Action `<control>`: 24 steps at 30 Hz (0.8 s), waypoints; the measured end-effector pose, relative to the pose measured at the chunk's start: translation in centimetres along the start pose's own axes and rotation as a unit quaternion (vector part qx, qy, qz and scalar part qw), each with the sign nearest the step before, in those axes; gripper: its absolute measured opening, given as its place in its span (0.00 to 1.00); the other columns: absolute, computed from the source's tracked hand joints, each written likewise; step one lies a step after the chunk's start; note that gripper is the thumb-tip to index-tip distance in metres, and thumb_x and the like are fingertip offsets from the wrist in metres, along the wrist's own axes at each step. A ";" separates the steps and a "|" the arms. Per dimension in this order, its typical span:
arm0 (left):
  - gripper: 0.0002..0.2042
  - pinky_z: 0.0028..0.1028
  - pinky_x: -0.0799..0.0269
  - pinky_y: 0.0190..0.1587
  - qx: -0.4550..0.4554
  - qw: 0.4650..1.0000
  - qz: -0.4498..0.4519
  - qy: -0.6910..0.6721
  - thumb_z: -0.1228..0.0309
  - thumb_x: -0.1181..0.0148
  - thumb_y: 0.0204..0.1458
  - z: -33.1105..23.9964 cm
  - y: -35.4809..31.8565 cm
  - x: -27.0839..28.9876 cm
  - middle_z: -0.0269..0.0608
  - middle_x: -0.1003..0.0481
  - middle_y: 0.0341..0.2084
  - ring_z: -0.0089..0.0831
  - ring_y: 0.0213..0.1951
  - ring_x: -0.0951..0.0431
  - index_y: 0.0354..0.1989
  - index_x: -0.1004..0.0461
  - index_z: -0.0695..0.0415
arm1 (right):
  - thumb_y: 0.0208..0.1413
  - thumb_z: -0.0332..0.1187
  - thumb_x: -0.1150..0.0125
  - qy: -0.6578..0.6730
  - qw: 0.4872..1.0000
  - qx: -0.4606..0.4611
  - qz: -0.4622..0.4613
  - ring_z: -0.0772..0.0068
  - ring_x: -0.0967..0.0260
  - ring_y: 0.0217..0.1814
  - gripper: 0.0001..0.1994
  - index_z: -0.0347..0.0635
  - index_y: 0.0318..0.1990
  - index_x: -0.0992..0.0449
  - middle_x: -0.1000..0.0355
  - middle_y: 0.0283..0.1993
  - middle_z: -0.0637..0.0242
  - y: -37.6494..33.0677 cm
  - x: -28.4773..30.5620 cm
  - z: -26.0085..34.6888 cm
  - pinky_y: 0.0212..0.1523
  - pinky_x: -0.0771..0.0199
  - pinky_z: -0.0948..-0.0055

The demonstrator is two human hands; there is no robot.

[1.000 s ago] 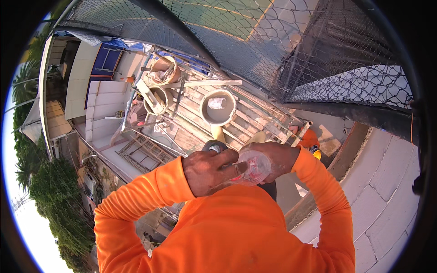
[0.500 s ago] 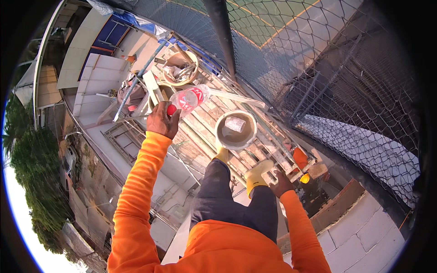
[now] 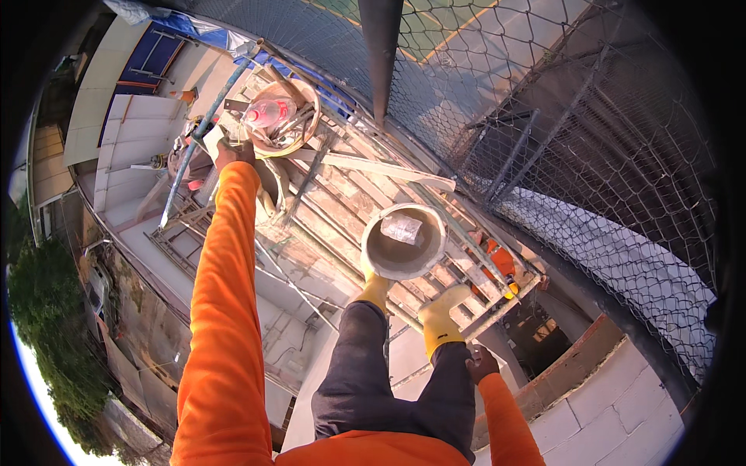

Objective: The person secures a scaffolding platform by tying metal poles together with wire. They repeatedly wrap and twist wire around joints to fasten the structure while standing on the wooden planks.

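Observation:
My left hand (image 3: pixel 235 154) reaches far out to the left, beside a pale board (image 3: pixel 213 143) and near the rim of a round tub (image 3: pixel 315 124). Its fingers are partly hidden, so I cannot tell whether they grip anything. In that tub, on top of tools and scraps, lies a clear plastic bottle (image 3: pixel 266 114) with a red-and-white label, apart from my hand. My right hand (image 3: pixel 483 365) hangs by my right thigh, fingers loosely bent and apart, with nothing visible in them. A round bucket (image 3: pixel 373 260) stands in front of my yellow boots, a crumpled clear wrapper or bottle (image 3: pixel 402 229) inside it.
Gapped wooden planks (image 3: pixel 342 190) form a raised platform, with a loose board (image 3: pixel 381 171) across them. A chain-link fence (image 3: pixel 559 155) and its dark post (image 3: pixel 381 54) border the right. A blue-grey pole (image 3: pixel 198 136) slants at the left. Below right is a block wall (image 3: pixel 590 404).
My left hand has moved forward and left and let go of the bottle, which now lies in the tub. My right hand has dropped closer to my thigh. My view has shifted slightly.

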State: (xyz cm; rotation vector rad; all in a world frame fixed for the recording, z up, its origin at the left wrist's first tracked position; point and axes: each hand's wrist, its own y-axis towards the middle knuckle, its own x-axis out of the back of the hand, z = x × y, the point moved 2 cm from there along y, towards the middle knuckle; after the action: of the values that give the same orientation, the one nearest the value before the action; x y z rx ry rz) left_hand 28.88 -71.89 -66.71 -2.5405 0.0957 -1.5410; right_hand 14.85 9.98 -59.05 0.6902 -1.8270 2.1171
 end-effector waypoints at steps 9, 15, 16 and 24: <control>0.33 0.41 0.22 0.50 -0.135 0.917 0.365 0.090 0.65 0.29 0.49 7.5 -32.4 -1.0 0.52 0.20 0.42 0.49 0.45 0.19 0.64 0.34 0.58 | 0.52 0.36 0.28 0.221 0.973 0.071 0.009 0.62 0.23 0.45 0.25 0.37 0.57 0.25 0.22 0.47 0.56 -8.5 4.0 9.4 0.50 0.22 0.66; 0.29 0.33 0.19 0.42 -0.332 0.799 0.497 -0.061 0.67 0.31 0.49 -11.3 -47.5 4.6 0.45 0.19 0.36 0.34 0.35 0.17 0.59 0.29 0.65 | 0.59 0.44 0.36 0.225 0.963 0.108 -0.102 0.45 0.28 0.62 0.31 0.47 0.68 0.34 0.27 0.60 0.46 -15.2 11.5 0.7 0.64 0.29 0.55; 0.26 0.35 0.20 0.40 -0.346 0.800 0.482 -0.088 0.71 0.32 0.47 -16.6 -49.6 6.0 0.47 0.20 0.36 0.37 0.35 0.17 0.57 0.27 0.63 | 0.59 0.44 0.35 0.228 0.960 0.097 -0.134 0.45 0.28 0.62 0.30 0.47 0.68 0.34 0.27 0.61 0.47 -16.1 12.9 -1.7 0.63 0.28 0.55; 0.18 0.46 0.29 0.55 -0.805 0.483 0.046 -0.343 0.76 0.38 0.55 -57.3 -71.5 29.0 0.56 0.25 0.48 0.55 0.51 0.24 0.55 0.26 0.65 | 0.58 0.37 0.35 0.265 0.862 -0.025 -0.431 0.45 0.23 0.55 0.25 0.42 0.63 0.28 0.23 0.56 0.49 -27.8 30.5 -25.2 0.58 0.24 0.57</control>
State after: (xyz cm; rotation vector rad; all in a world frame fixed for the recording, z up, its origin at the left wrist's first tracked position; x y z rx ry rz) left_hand -10.72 -11.95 -2.82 -3.6775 2.4795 0.4064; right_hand -2.18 36.18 -22.10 0.6489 -0.9829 1.4366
